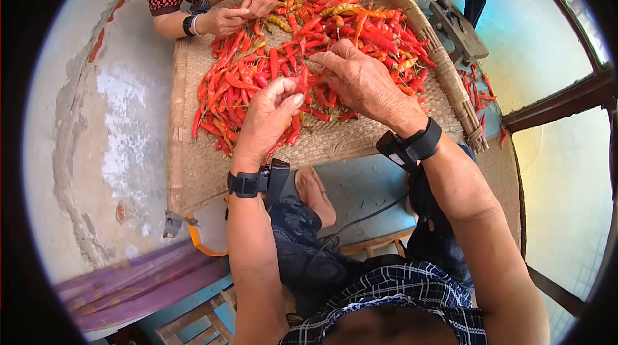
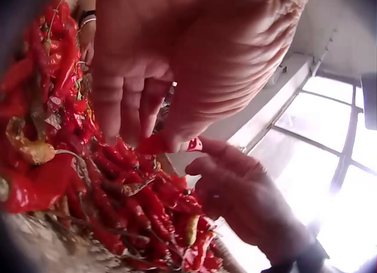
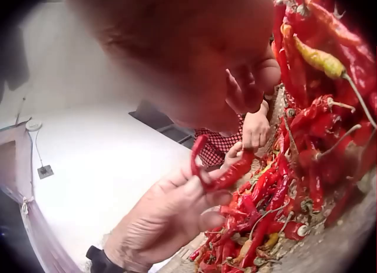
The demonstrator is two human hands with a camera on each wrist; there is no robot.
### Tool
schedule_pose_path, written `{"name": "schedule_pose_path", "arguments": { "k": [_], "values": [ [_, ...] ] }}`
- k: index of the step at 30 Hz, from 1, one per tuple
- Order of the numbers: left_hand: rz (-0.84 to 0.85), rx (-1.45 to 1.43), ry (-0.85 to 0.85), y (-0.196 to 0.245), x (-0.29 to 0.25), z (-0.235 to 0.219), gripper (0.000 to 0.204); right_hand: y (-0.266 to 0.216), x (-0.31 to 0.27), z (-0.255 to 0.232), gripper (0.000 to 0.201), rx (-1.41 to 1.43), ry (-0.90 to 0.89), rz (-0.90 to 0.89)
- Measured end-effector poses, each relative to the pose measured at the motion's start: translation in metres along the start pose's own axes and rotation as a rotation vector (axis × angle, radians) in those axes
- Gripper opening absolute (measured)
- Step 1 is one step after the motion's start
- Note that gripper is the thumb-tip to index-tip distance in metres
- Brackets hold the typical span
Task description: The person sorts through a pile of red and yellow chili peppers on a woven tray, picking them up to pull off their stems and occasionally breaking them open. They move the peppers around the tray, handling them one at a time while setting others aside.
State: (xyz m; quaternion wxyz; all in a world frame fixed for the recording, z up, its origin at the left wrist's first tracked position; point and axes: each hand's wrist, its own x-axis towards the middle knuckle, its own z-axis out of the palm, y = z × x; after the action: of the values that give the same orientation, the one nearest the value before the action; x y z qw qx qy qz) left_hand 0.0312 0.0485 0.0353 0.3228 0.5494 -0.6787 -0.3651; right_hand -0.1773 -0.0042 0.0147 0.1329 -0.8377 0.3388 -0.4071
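A red chili pepper (image 1: 303, 81) is pinched between the thumb and fingers of my left hand (image 1: 271, 116), above a heap of chilies (image 1: 244, 81). In the right wrist view, the left hand (image 3: 171, 217) holds this chili (image 3: 232, 171), and a thin curved red piece rises beside it. My right hand (image 1: 370, 81) is just to the right, over the heap, its index finger reaching toward the chili. From the left wrist, the right hand's (image 2: 247, 196) thumb and index finger stand apart close to the chili's end. Blur hides part of the right hand in its own wrist view.
A woven tray (image 1: 183, 171) with a raised rim (image 1: 444, 55) bears the heap. Across it, another person's hands (image 1: 238, 13) work at the chilies' far edge. A small wooden bench (image 1: 460, 33) stands at the right, with loose chilies (image 1: 479, 91) near it.
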Motion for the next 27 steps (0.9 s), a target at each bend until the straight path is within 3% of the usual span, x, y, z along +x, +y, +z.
{"name": "schedule_pose_path", "arguments": {
  "k": [3,5,7,8,10,11,13,15,17,21,23,26,27],
  "values": [
    [-0.063,-0.501,-0.013,0.017,-0.003,0.001,0.02,-0.009,-0.003,0.002,0.024,0.086,-0.023,-0.073],
    [-0.091,-0.691,-0.024,0.008,0.001,-0.004,0.022,-0.01,-0.006,0.006,0.017,0.101,-0.021,-0.091],
    [-0.021,-0.869,0.119,0.005,0.007,-0.004,0.019,-0.012,-0.002,0.0,0.017,0.007,-0.191,-0.027],
    [-0.013,-0.865,0.119,0.003,0.011,-0.007,0.019,-0.013,-0.002,-0.004,0.019,-0.036,-0.168,-0.042],
    [-0.117,-0.462,0.348,-0.011,0.017,-0.009,0.015,-0.007,-0.002,-0.008,0.019,-0.096,-0.068,0.004],
    [-0.104,-0.461,0.352,-0.017,0.02,-0.007,0.015,-0.002,-0.001,-0.011,0.019,-0.152,0.029,0.051],
    [0.047,0.431,0.295,-0.018,0.021,0.001,0.016,0.001,0.005,-0.027,0.02,-0.272,0.085,0.156],
    [0.063,0.551,0.294,-0.021,0.023,0.012,0.02,0.007,0.006,-0.039,0.022,-0.387,0.076,0.284],
    [0.004,0.869,0.207,-0.03,0.026,0.019,0.021,0.011,0.003,-0.045,0.023,-0.462,0.153,0.29],
    [-0.131,0.704,0.113,-0.034,0.03,0.016,0.028,0.011,0.003,-0.049,0.033,-0.556,0.265,0.256],
    [-0.123,0.697,0.108,-0.034,0.03,0.014,0.028,0.005,0.005,-0.043,0.034,-0.509,0.289,0.22],
    [-0.07,0.686,0.125,-0.031,0.033,0.016,0.024,-0.014,0.004,-0.032,0.034,-0.362,0.191,0.153],
    [0.035,0.668,0.18,-0.027,0.03,0.016,0.021,-0.01,0.002,-0.022,0.034,-0.255,0.128,0.112]
  ]
}}
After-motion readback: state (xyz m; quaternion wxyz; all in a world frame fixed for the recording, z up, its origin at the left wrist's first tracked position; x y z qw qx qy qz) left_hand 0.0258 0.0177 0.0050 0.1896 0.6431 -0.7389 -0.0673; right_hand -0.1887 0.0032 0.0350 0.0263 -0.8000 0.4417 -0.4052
